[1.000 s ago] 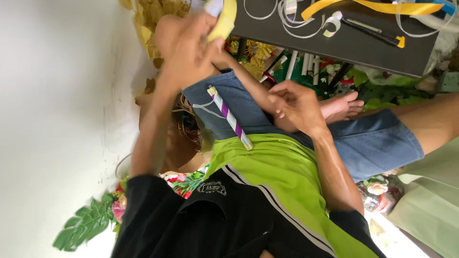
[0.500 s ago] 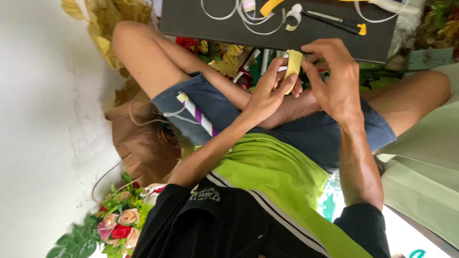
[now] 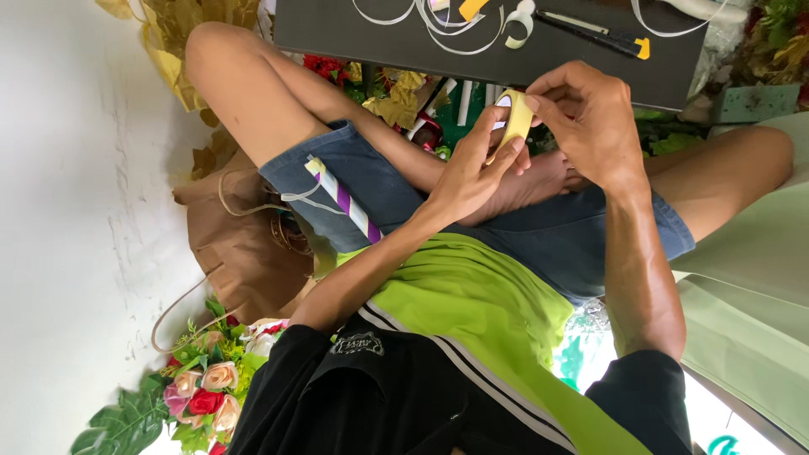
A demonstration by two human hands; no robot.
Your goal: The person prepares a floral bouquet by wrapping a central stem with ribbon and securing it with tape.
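My left hand [image 3: 472, 173] holds a small roll of yellow tape [image 3: 515, 120] upright over my crossed legs. The fingertips of my right hand [image 3: 590, 114] pinch the roll's upper edge from the right, so both hands are on it. A purple and white striped stick [image 3: 344, 200] lies on my left thigh, against the denim shorts, apart from both hands. Just beyond the hands is a black board [image 3: 337, 34] carrying curled white strips [image 3: 421, 21] and a utility knife [image 3: 590, 29] with a yellow end.
A brown paper bag [image 3: 240, 257] with string handles stands at my left, by the white wall [image 3: 76, 211]. A bunch of artificial flowers [image 3: 202, 392] lies near my left elbow. Gold leaves [image 3: 194, 29] and more flowers sit under the board. Pale green cloth [image 3: 742, 286] is at right.
My left hand came down from high at the left with the tape roll and met my right hand in front of the board. My right hand rose from my lap to the roll.
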